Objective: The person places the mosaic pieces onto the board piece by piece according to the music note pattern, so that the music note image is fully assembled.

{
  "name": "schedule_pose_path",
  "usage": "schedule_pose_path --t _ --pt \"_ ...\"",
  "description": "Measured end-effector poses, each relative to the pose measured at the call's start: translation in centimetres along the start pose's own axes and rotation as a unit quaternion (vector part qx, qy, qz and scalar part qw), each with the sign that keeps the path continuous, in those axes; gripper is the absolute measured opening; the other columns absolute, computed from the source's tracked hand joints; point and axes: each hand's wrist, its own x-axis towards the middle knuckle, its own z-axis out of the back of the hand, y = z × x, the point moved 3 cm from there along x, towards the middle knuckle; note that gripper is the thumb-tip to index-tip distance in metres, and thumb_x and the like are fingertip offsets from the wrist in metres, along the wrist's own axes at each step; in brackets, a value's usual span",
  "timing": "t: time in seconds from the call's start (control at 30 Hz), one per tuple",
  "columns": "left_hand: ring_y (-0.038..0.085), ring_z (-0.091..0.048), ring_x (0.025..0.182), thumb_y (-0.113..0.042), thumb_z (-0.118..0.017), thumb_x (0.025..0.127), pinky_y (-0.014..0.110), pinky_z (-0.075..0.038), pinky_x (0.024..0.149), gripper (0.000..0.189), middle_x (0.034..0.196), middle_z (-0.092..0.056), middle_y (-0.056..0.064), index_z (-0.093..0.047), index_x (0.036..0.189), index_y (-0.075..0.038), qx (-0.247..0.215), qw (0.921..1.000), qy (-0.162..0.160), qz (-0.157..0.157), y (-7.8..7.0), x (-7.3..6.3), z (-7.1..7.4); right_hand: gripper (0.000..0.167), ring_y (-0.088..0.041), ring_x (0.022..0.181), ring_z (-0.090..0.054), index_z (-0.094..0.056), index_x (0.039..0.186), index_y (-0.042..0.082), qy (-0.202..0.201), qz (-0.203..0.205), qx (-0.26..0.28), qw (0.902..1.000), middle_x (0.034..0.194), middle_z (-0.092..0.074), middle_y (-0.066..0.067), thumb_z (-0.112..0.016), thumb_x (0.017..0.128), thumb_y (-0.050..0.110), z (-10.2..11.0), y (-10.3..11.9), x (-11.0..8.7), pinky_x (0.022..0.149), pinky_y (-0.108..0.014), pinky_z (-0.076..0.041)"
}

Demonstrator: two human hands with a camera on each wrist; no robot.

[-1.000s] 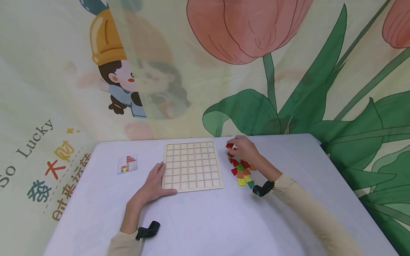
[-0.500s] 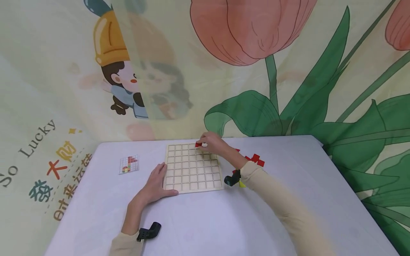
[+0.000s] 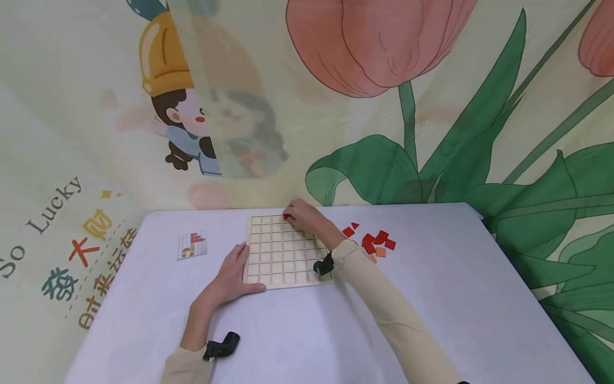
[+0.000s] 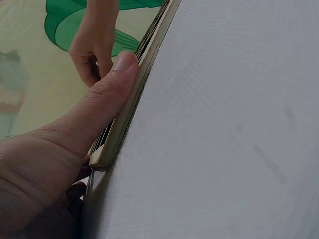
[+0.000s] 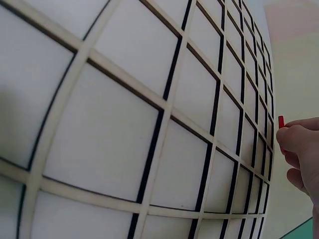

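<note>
A wooden grid board (image 3: 266, 255) with rows of square cells lies on the white table. My left hand (image 3: 232, 280) holds its near left corner, thumb along the front edge and fingers at the left side. The left wrist view shows that thumb (image 4: 99, 102) against the board's rim (image 4: 122, 124). At the far edge, my right hand (image 3: 307, 217) pinches a small red tile (image 3: 286, 217) over the top row. Seen from the right wrist, the red tile (image 5: 281, 121) stands on edge between thumb and fingers, beside the far rim.
Loose red tiles (image 3: 368, 242) and orange tiles (image 3: 381, 252) lie right of the board, some hidden behind the right forearm. A small pattern card (image 3: 192, 245) with a coloured grid lies to the left. A printed cloth backdrop (image 3: 259, 192) rises behind the table.
My right hand has moved left from the tile pile to the board's far edge, carrying a red tile, then slightly further left. The left hand stays at the corner.
</note>
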Motion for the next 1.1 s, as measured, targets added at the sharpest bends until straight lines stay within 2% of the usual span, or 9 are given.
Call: schedule_pose_path --t 0.3,0.47,0.83,1.1 --pt "0.043 -0.015 0.146 -0.054 -0.079 0.072 0.061 -0.024 0.116 0.119 0.16 -0.013 0.024 -0.015 0.153 0.003 0.006 0.9999 0.006 0.012 -0.24 -0.11 -0.01 0.026 -0.023 0.099 -0.06 -0.069 0.119 0.007 0.001 0.023 0.011 0.9997 0.107 -0.065 -0.011 -0.056 0.098 0.011 -0.05 -0.2 -0.37 0.086 -0.032 -0.051" --pt "0.043 -0.014 0.147 -0.054 -0.079 0.072 0.061 -0.023 0.117 0.119 0.16 -0.012 0.023 -0.015 0.153 0.003 0.002 0.9998 0.01 0.015 -0.36 -0.06 -0.12 0.024 -0.022 0.095 -0.06 -0.071 0.116 0.01 -0.002 0.034 -0.011 0.9993 0.103 -0.065 -0.01 -0.056 0.098 0.013 -0.32 -0.15 -0.37 0.084 -0.031 -0.051" --pt "0.043 -0.006 0.15 -0.055 -0.079 0.072 0.061 -0.018 0.119 0.119 0.162 -0.009 0.022 -0.014 0.154 0.003 0.007 0.9993 0.023 0.029 -0.22 0.16 -0.31 0.017 -0.022 0.096 -0.061 -0.07 0.107 0.01 0.004 0.024 -0.025 0.9994 0.104 -0.066 -0.009 -0.056 0.098 0.015 -0.54 -0.1 -0.08 0.086 -0.031 -0.051" --pt "0.042 -0.006 0.15 -0.055 -0.079 0.072 0.061 -0.018 0.119 0.119 0.162 -0.01 0.021 -0.015 0.154 0.002 0.011 0.9991 0.019 0.036 -0.18 0.06 0.08 0.018 -0.022 0.099 -0.06 -0.071 0.104 0.008 0.003 0.005 0.015 0.9999 0.107 -0.066 -0.009 -0.055 0.098 0.01 -0.78 0.01 0.53 0.089 -0.031 -0.051"
